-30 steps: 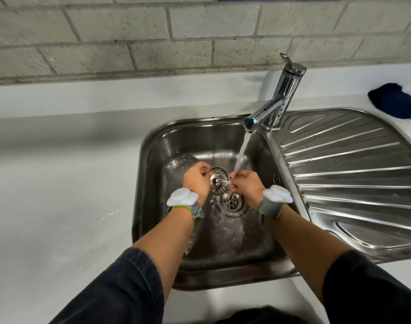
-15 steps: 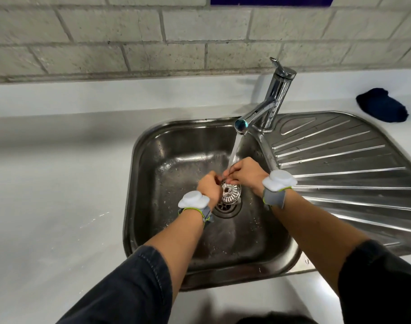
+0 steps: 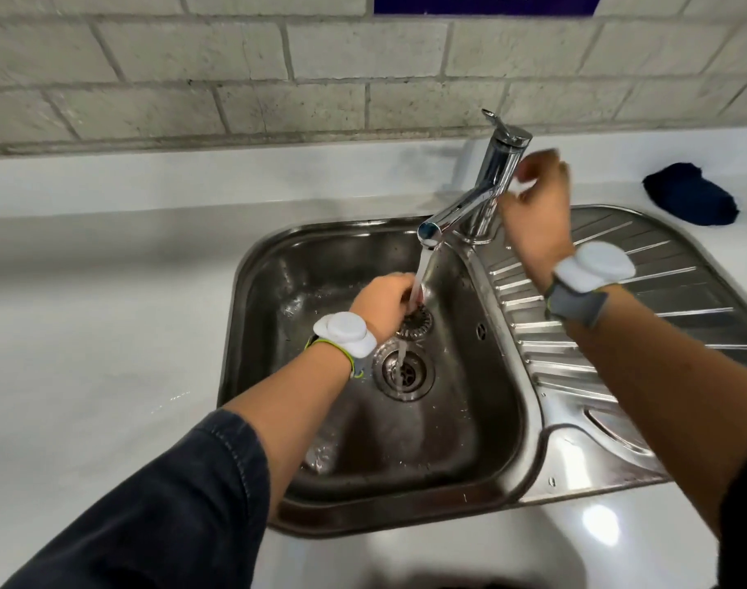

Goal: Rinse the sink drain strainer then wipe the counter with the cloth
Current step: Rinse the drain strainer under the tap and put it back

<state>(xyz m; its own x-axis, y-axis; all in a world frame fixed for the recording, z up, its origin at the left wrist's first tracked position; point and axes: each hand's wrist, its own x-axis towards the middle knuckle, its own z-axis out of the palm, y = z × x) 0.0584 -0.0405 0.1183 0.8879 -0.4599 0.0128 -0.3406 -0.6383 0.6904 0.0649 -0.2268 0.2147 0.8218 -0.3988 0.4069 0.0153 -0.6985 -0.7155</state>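
Note:
My left hand point(image 3: 382, 303) holds the round metal drain strainer point(image 3: 416, 323) under the running water, above the open drain point(image 3: 403, 371) of the steel sink point(image 3: 278, 265). My right hand point(image 3: 537, 197) is raised beside the chrome tap point(image 3: 490, 180), fingers apart and blurred, just right of the tap's upright body and below its lever. It holds nothing. A dark blue cloth point(image 3: 690, 199) lies crumpled on the white counter point(image 3: 87, 333) at the far right, behind the draining board.
The ribbed steel draining board point(image 3: 643, 316) runs to the right of the basin. A grey brick wall point(image 3: 235, 78) rises behind the counter's white upstand. Water drops speckle the counter left of the sink.
My right hand has let go of the strainer and risen to the tap. My left hand alone keeps the strainer under the stream.

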